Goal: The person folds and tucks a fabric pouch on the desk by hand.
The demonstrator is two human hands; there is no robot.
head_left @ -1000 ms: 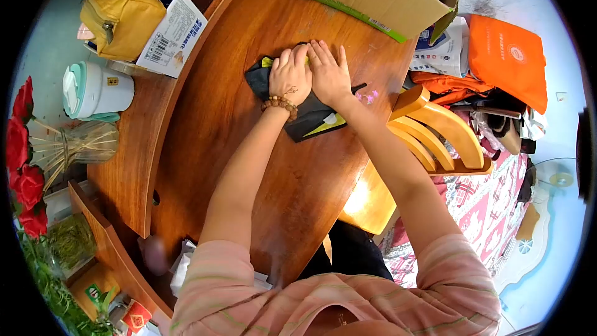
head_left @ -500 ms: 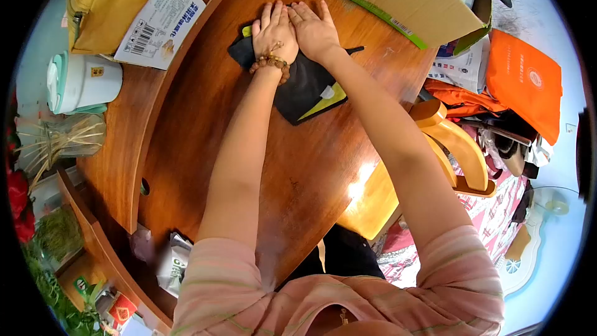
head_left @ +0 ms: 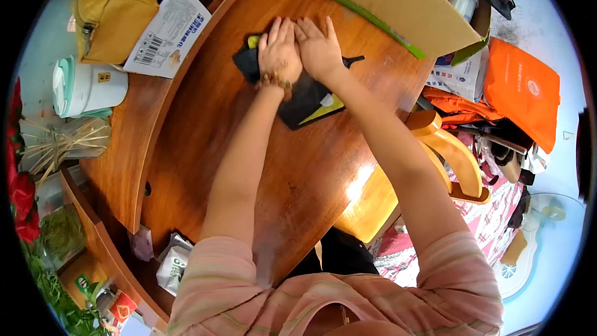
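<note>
A folded black cloth item with yellow parts (head_left: 301,111) lies on the brown wooden table (head_left: 205,130). It looks like soft fabric, with a thin dark strap end at its right and a small pale tag near its lower edge; its exact kind I cannot tell. My left hand (head_left: 280,59), with a beaded bracelet at the wrist, rests flat on it, fingers stretched forward. Beside it, touching, my right hand (head_left: 319,53) also lies palm down, its thumb side against the left hand and fingers extended. Both hands cover the cloth's middle and upper part.
A large open cardboard box (head_left: 398,6) stands at the table's far right. Along the raised left shelf are a white carton (head_left: 168,31), a mustard bag (head_left: 118,15) and a white lidded tub (head_left: 93,87). A wooden chair (head_left: 463,162) and an orange bag (head_left: 521,93) are right.
The view has tilted slightly, so most things sit a little lower. Both hands stay flat on the cloth and appear to have slid slightly toward me.
</note>
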